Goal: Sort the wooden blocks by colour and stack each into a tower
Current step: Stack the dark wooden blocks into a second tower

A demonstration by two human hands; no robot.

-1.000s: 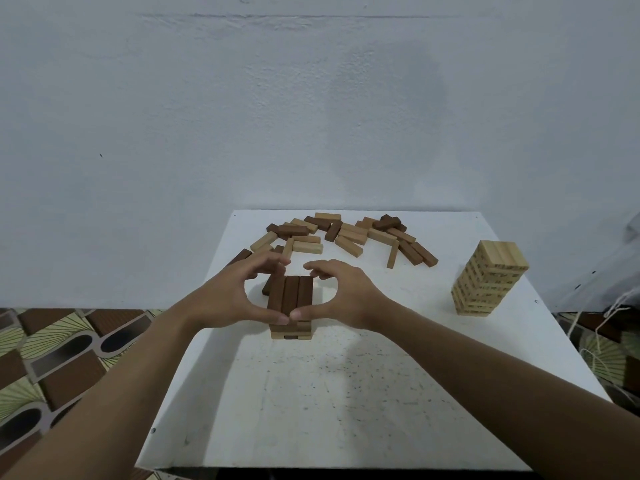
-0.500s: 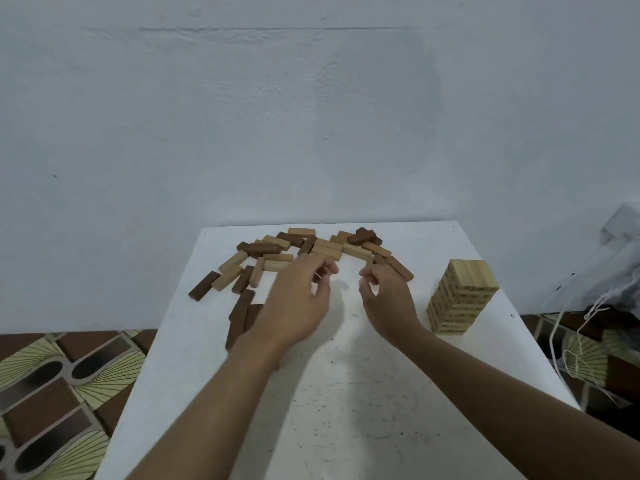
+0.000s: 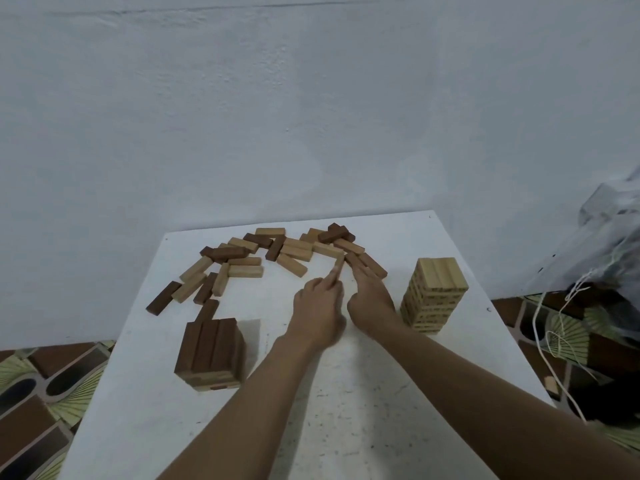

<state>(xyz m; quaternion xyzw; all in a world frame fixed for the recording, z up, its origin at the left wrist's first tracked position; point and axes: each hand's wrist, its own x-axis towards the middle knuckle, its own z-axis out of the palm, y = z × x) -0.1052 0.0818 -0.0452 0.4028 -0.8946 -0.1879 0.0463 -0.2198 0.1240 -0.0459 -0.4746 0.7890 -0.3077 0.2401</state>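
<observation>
Centrally, left hand fingers at light block, right hand just beside.

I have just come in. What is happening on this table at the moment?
A person is sorting wooden blocks on a white table. The left hand reaches a light wooden block in the scattered pile of light and dark blocks; blur hides any grip. The right hand stretches straight fingers toward a dark brown block. A tall light tower and a shorter dark-topped tower already stand.
</observation>
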